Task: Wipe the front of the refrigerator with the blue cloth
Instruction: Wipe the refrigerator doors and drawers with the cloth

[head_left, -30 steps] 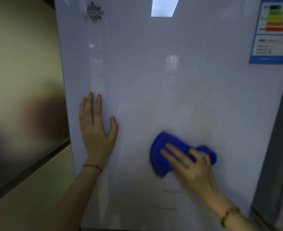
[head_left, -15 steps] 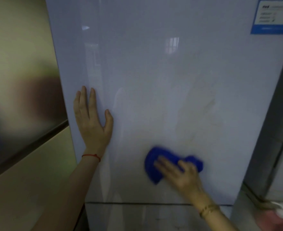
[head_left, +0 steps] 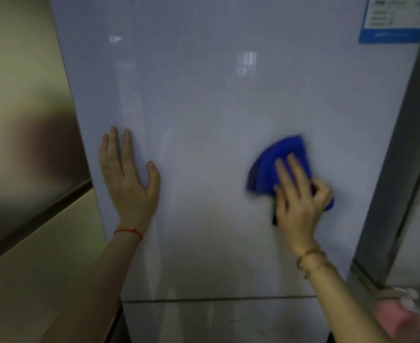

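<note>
The refrigerator [head_left: 228, 107] fills the view, its glossy pale door ending at a horizontal seam low down. A blue-edged label [head_left: 394, 19] sits at the door's upper right corner. The left hand [head_left: 129, 179] lies flat on the door near its left edge, grip wide, fingers straight. The right hand [head_left: 298, 194] presses the blue cloth [head_left: 278, 164] against the door toward its right edge, some fingers curled into the bunched fabric.
</note>
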